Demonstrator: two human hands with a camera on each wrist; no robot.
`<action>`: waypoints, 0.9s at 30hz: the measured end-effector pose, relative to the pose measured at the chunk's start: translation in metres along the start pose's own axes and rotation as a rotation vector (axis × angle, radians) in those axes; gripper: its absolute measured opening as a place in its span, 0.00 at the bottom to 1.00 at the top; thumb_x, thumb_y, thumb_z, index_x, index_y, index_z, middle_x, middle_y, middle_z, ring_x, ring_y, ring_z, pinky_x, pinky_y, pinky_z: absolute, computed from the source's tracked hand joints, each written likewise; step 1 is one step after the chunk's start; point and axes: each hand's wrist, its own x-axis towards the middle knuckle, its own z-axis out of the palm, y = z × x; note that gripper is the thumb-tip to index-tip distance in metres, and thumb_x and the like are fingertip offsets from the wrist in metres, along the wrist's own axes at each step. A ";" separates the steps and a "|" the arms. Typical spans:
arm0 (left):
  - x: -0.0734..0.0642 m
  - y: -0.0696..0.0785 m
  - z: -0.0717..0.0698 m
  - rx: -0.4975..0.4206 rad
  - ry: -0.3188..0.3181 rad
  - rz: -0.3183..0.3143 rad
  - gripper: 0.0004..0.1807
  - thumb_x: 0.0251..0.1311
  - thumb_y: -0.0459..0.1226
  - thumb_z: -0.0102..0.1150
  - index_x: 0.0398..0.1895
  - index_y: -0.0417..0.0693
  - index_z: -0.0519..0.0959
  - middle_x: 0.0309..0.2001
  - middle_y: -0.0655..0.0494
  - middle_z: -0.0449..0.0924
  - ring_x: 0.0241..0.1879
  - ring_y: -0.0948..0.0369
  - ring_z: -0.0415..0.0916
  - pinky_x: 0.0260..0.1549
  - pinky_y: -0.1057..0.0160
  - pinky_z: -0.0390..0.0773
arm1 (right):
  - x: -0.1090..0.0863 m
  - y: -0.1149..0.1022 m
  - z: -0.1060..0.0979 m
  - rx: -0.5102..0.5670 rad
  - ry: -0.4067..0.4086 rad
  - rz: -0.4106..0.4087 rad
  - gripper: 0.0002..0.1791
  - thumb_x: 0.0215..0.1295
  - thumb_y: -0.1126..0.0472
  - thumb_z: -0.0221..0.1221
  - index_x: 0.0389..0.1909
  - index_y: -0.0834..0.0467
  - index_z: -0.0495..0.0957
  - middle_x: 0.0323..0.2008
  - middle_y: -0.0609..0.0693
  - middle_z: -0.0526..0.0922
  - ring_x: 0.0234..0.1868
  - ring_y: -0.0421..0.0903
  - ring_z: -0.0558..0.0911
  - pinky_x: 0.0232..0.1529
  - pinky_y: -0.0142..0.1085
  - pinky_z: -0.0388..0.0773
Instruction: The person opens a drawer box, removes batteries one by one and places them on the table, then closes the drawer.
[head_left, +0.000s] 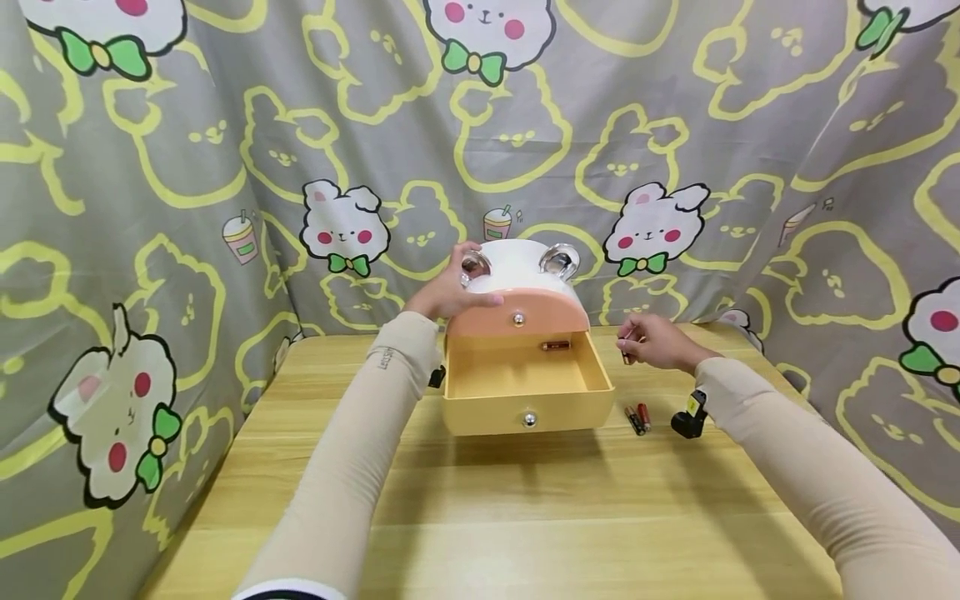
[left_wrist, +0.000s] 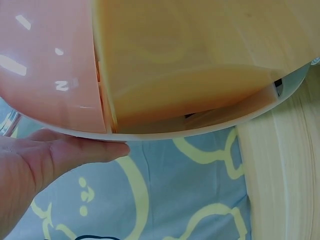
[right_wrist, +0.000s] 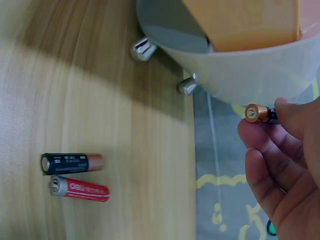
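Observation:
A small drawer cabinet (head_left: 515, 254) with a white top, silver ears and a pink upper drawer (head_left: 551, 310) stands on the table. Its yellow lower drawer (head_left: 495, 414) is pulled out, with one battery (head_left: 556, 345) lying at the back right inside. My left hand (head_left: 453, 287) grips the cabinet's upper left, fingers at the ear and thumb along the front edge. To the right of the drawer, my right hand (head_left: 654, 340) pinches a black and copper battery (right_wrist: 260, 113) between thumb and fingers. Below that hand, a black and copper battery (right_wrist: 72, 163) and a red battery (right_wrist: 82, 189) lie side by side.
The wooden table (head_left: 480, 533) extends in front of the cabinet. A patterned grey curtain (head_left: 420, 158) hangs behind and at both sides. Silver feet (right_wrist: 188, 85) show under the cabinet. A black wrist camera (head_left: 688, 417) is on my right wrist.

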 end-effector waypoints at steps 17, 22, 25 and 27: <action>0.004 -0.002 0.003 -0.027 -0.015 0.001 0.56 0.45 0.50 0.76 0.70 0.67 0.44 0.70 0.35 0.50 0.65 0.44 0.58 0.64 0.46 0.58 | -0.004 0.032 0.025 0.129 -0.040 0.157 0.05 0.68 0.69 0.53 0.40 0.68 0.71 0.27 0.54 0.79 0.26 0.50 0.80 0.26 0.41 0.78; 0.003 -0.002 0.001 -0.017 -0.003 0.009 0.56 0.45 0.49 0.76 0.70 0.66 0.45 0.68 0.35 0.51 0.65 0.45 0.58 0.64 0.48 0.58 | -0.003 0.036 0.032 0.167 -0.055 0.166 0.08 0.66 0.70 0.54 0.42 0.72 0.69 0.27 0.55 0.80 0.26 0.50 0.79 0.27 0.42 0.79; 0.002 -0.002 0.000 -0.015 -0.006 0.010 0.55 0.46 0.49 0.76 0.70 0.65 0.44 0.68 0.34 0.52 0.65 0.45 0.58 0.64 0.49 0.58 | -0.002 0.039 0.039 0.182 -0.049 0.175 0.08 0.65 0.71 0.55 0.41 0.71 0.70 0.26 0.55 0.80 0.26 0.50 0.80 0.26 0.41 0.78; 0.002 -0.001 0.000 -0.016 -0.008 0.008 0.55 0.46 0.49 0.76 0.69 0.66 0.44 0.68 0.34 0.51 0.65 0.45 0.58 0.64 0.48 0.58 | -0.002 0.042 0.043 0.183 -0.040 0.174 0.08 0.65 0.70 0.56 0.41 0.71 0.70 0.26 0.55 0.80 0.25 0.49 0.80 0.25 0.39 0.77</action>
